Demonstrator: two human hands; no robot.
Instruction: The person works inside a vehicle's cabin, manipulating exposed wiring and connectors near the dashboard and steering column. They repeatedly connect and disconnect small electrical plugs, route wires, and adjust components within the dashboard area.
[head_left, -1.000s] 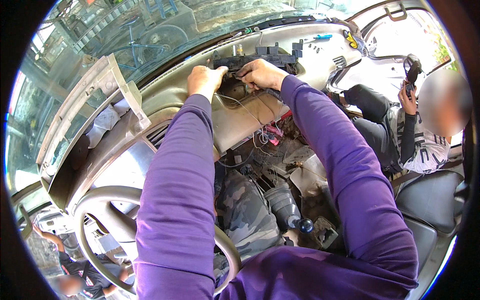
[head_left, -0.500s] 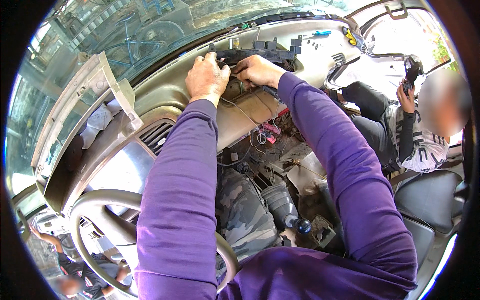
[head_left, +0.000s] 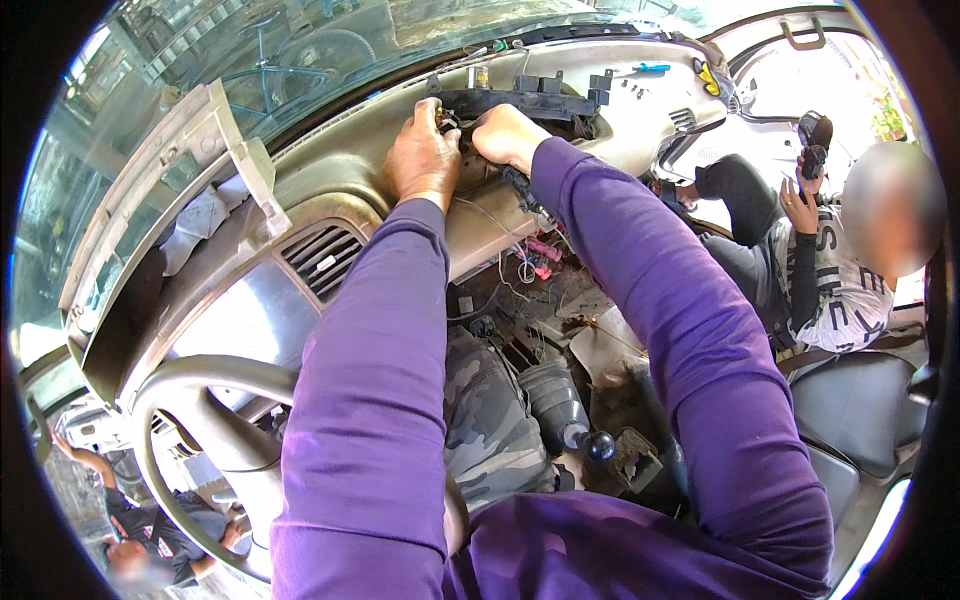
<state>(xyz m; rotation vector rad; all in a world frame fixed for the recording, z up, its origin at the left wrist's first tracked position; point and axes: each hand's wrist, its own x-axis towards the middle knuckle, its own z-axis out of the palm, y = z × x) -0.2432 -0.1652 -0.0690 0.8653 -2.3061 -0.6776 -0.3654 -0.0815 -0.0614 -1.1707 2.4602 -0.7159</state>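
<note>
Both my hands work over the middle of the dashboard (head_left: 340,165). My left hand (head_left: 421,160) is closed, thumb and fingers pinching a small dark part (head_left: 448,121) with what looks like wiring at it. Close beside it, my right hand (head_left: 507,137) is curled into a closed grip; its fingertips and anything in them are hidden. Just beyond the hands lies a long black plastic bracket (head_left: 520,104) with boxy black modules on it. A thick black wiring harness (head_left: 522,188) hangs below my right hand, and thin pale wires (head_left: 490,215) run down from the dash.
At the left are the steering wheel (head_left: 150,430) and a loose trim panel (head_left: 160,165). A gear lever (head_left: 597,446) rises below. A blue tool (head_left: 652,68) and yellow-black pliers-like handles (head_left: 708,78) lie on the dash. A person (head_left: 840,250) sits at right holding a black device.
My right hand has turned and curled, hiding its fingers. The left hand has shifted slightly right, and the dark part now shows at its fingertips. The black harness shows more.
</note>
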